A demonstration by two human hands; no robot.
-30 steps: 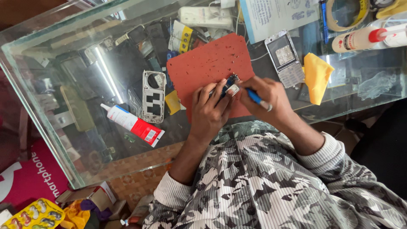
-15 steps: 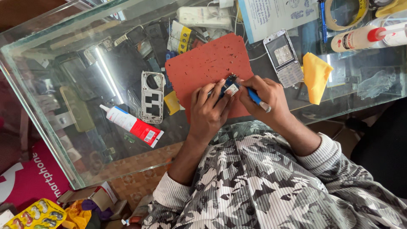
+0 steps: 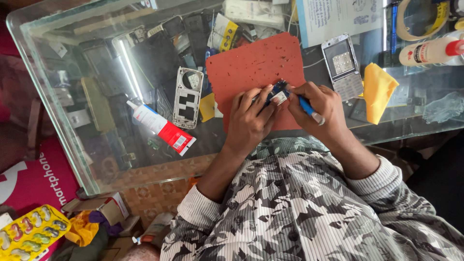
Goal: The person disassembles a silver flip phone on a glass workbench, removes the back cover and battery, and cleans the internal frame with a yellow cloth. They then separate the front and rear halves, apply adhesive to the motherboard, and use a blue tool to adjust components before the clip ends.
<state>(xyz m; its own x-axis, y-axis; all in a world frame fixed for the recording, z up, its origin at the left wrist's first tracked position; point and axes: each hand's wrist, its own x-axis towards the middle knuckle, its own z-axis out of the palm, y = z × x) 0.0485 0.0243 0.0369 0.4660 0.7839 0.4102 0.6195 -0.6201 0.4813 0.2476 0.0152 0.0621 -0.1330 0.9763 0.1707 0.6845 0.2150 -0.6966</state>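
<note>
My left hand (image 3: pixel 249 121) pinches a small blue circuit board (image 3: pixel 279 93) over the near edge of a red work mat (image 3: pixel 251 65) that lies on a glass counter (image 3: pixel 58 96). My right hand (image 3: pixel 321 104) grips a blue-handled tool (image 3: pixel 309 107) with a white end, and its tip meets the board. Both hands touch at the board. The tool's tip is hidden between my fingers.
A silver phone frame (image 3: pixel 187 96) and a red-and-white glue tube (image 3: pixel 162 126) lie left of the mat. A keypad phone (image 3: pixel 343 65), a yellow cloth (image 3: pixel 378 91), a white bottle (image 3: pixel 427 50) and a tape roll (image 3: pixel 420 19) sit to the right. Phone parts fill the case under the glass.
Both hands with the board and tool have stayed on the mat's near edge. The fingers shifted slightly around the board, and the view moved a little.
</note>
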